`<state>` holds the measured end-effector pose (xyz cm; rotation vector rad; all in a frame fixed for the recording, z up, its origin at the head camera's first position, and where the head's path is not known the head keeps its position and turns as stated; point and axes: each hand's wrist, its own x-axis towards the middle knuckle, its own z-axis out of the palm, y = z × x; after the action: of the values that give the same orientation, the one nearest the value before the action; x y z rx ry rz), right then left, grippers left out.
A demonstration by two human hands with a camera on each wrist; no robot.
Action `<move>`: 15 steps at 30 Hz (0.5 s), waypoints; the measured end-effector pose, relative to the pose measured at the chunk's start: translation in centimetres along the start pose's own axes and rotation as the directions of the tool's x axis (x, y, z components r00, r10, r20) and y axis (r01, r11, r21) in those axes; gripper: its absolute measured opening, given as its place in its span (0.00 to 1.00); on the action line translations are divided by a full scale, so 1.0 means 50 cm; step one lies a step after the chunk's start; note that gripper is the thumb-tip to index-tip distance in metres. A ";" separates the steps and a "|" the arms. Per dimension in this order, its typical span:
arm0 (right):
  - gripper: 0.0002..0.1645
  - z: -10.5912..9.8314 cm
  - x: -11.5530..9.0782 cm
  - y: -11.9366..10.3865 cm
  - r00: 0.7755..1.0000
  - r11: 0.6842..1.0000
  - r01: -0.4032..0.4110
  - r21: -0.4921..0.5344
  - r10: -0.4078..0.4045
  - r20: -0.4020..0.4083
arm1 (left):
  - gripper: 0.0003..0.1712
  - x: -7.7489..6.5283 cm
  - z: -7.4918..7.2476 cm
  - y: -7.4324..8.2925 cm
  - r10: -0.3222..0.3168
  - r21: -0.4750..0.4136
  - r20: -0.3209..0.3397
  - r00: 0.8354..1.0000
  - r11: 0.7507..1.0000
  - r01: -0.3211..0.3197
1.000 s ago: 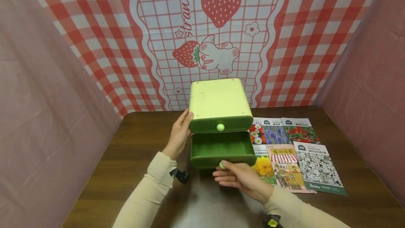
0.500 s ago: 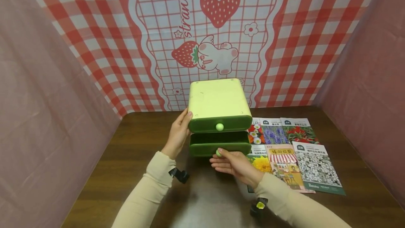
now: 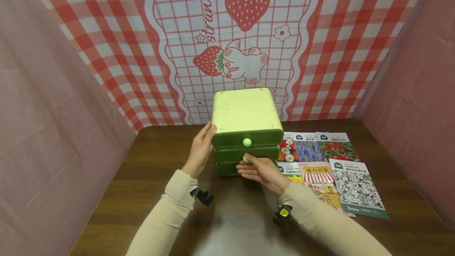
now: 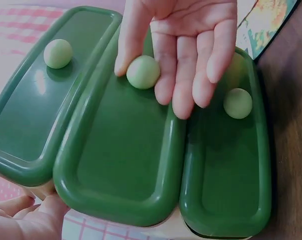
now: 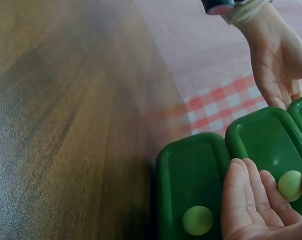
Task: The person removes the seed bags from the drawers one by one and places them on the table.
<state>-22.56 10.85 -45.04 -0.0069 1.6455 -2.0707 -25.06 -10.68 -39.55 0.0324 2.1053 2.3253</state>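
Observation:
A small cabinet with a pale yellow shell (image 3: pixel 245 110) and three green drawers, each with a round light-green knob, stands on the table. My right hand (image 3: pixel 261 171) pinches the knob (image 4: pixel 143 72) of the middle drawer (image 4: pixel 123 150) between thumb and index finger, its other fingers extended below. That drawer's front sits almost level with the others, a little forward in the left wrist view. Against the cabinet's left side lies my left hand (image 3: pixel 200 149), its thumb near the top front corner. Knobs show on the top drawer (image 4: pixel 35 107) and bottom drawer (image 4: pixel 231 170) too.
Several flower seed packets (image 3: pixel 357 187) lie in two rows on the brown wooden table (image 3: pixel 153 177), right of the cabinet. Behind hangs a strawberry-print checked cloth (image 3: pixel 245 42). Pink cloth walls (image 3: pixel 60 129) stand at both sides.
The middle drawer has slid in from well pulled out to almost level, my right hand moving inward with its knob. The bottom drawer's front has come into view. My left hand stayed put.

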 end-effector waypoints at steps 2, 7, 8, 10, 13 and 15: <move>0.38 -0.001 0.005 -0.001 1.000 1.000 0.001 -0.005 -0.001 0.004 | 0.36 -0.001 0.000 0.001 -0.001 0.008 0.003 1.000 1.000 0.001; 0.36 -0.002 0.013 -0.001 1.000 1.000 0.007 -0.012 -0.007 -0.004 | 0.38 0.000 0.000 0.001 -0.001 0.004 0.017 1.000 1.000 0.001; 0.36 -0.001 0.014 -0.001 1.000 1.000 0.009 -0.012 -0.009 -0.007 | 0.38 0.000 0.000 0.001 0.000 -0.001 0.019 1.000 1.000 0.000; 0.36 0.000 0.016 -0.002 1.000 1.000 0.010 -0.012 -0.010 -0.010 | 0.38 -0.001 0.000 0.001 0.002 -0.009 0.020 1.000 1.000 -0.002; 0.35 0.001 0.017 -0.002 1.000 1.000 0.010 -0.013 -0.011 -0.015 | 0.38 -0.001 0.001 0.000 0.004 -0.022 0.020 1.000 1.000 -0.003; 0.36 0.001 0.018 -0.001 1.000 1.000 0.011 -0.016 -0.011 -0.018 | 0.38 -0.001 0.003 -0.002 0.004 -0.031 0.020 1.000 1.000 -0.003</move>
<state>-23.33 10.46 -45.25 -0.0022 1.6766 -2.0712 -25.01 -10.54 -39.61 0.0591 2.0611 2.3491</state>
